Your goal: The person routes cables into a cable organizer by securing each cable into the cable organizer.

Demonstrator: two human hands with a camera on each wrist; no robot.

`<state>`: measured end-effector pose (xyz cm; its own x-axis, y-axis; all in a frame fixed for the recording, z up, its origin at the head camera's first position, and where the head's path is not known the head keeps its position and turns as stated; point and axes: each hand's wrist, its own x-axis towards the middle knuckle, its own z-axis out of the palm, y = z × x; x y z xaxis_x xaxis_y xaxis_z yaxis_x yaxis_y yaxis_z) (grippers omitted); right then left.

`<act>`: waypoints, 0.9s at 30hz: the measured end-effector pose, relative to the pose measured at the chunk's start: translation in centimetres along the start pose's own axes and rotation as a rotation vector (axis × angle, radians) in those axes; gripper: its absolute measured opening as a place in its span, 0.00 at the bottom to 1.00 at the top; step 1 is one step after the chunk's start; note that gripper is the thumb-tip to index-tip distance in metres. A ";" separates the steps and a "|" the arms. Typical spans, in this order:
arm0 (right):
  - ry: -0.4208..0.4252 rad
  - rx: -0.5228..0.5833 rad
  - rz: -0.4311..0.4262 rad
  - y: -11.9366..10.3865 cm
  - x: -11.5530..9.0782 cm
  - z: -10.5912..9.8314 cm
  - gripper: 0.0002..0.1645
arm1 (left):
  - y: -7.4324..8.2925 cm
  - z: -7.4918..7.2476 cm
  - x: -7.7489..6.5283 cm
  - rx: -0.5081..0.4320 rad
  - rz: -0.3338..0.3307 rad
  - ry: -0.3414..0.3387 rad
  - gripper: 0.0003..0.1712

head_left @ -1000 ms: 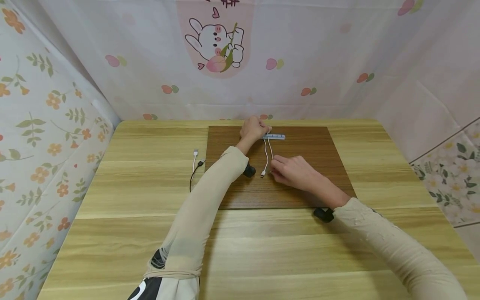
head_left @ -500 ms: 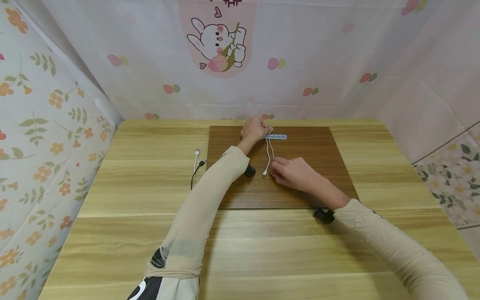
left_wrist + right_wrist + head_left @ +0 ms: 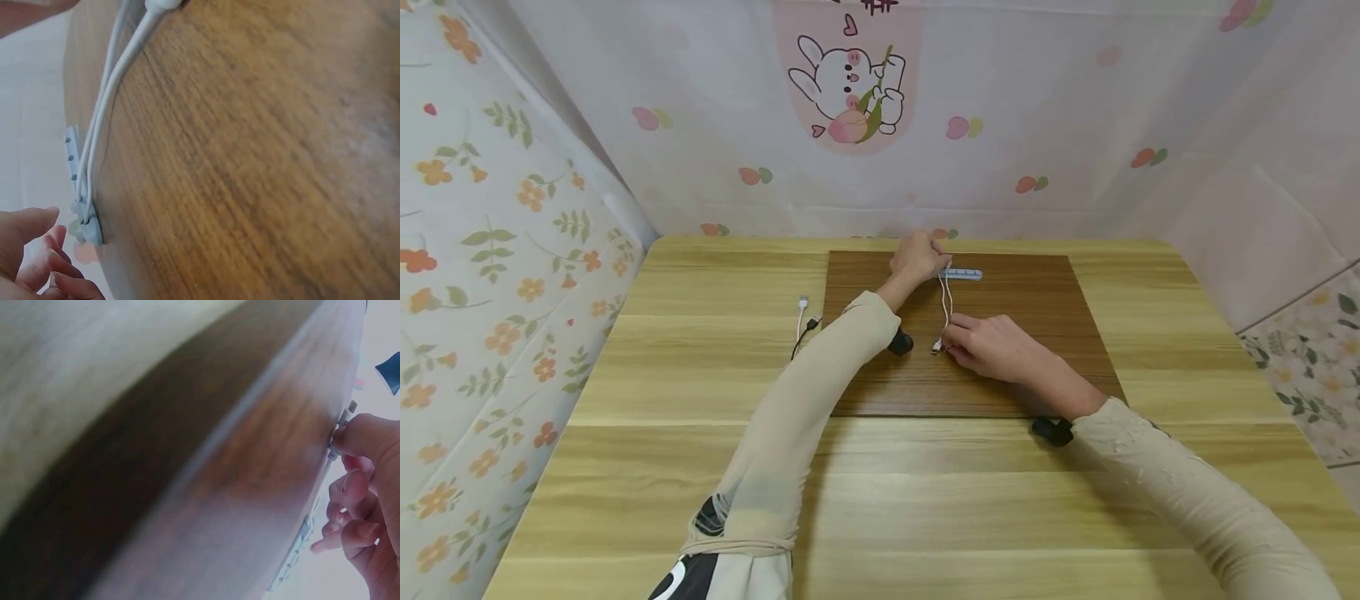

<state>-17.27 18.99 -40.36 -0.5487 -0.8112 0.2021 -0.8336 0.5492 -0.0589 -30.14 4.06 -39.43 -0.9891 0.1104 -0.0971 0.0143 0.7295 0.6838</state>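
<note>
In the head view my left hand [image 3: 919,257] is at the left end of a pale blue cable clip strip [image 3: 964,273], thumb and fingertips together on a white cable there. Two white strands [image 3: 103,112] run from the strip's end slot toward my right hand in the left wrist view. My right hand [image 3: 992,346] pinches the white cable near its lower end, beside a white USB plug [image 3: 937,347]. A plug end [image 3: 350,412] sticks out past the right thumb in the right wrist view. The strand inside the right fingers is mostly hidden.
A dark brown board [image 3: 1015,392] lies under both hands on the light wood table [image 3: 925,500]. Left of the board lie a white USB cable [image 3: 801,312] and a black cable [image 3: 809,327], partly behind the left sleeve. A patterned curtain [image 3: 715,100] hangs behind the table.
My right hand has shifted slightly left against the board, bringing its strand up to the other strand and its plug. My left hand stays at the strip's end. The head view has shifted slightly.
</note>
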 end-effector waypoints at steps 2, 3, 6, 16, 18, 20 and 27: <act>-0.005 0.001 -0.006 -0.1 0.1 -0.1 0.03 | 0.1 -0.2 -0.1 -0.002 0.013 -0.001 0.06; -0.009 -0.001 -0.009 -0.1 0.2 -0.2 0.04 | 0.2 -0.3 -0.2 -0.002 0.022 -0.003 0.06; -0.018 0.011 -0.016 -0.2 0.3 -0.4 0.04 | 0.2 -0.8 -0.4 -0.009 0.046 -0.006 0.06; -0.044 0.084 -0.034 -0.8 1.1 -1.0 0.07 | -0.8 -3.0 -1.3 -0.042 0.113 -0.027 0.06; -0.041 0.087 -0.035 -0.9 1.3 -1.1 0.06 | -1.0 -3.4 -1.4 -0.047 0.124 -0.030 0.07; -0.034 0.086 -0.037 -1.0 1.4 -1.2 0.05 | -1.3 -3.8 -1.6 -0.053 0.131 -0.032 0.07; 0.016 0.046 -0.059 -1.1 2.0 -1.1 0.03 | -2.8 -5.0 -2.3 -0.068 0.161 -0.019 0.09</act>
<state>-17.35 16.96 -38.85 -0.4974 -0.8387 0.2217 -0.8669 0.4900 -0.0915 -28.65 -1.62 -37.49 -0.9719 0.2355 0.0039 0.1615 0.6543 0.7388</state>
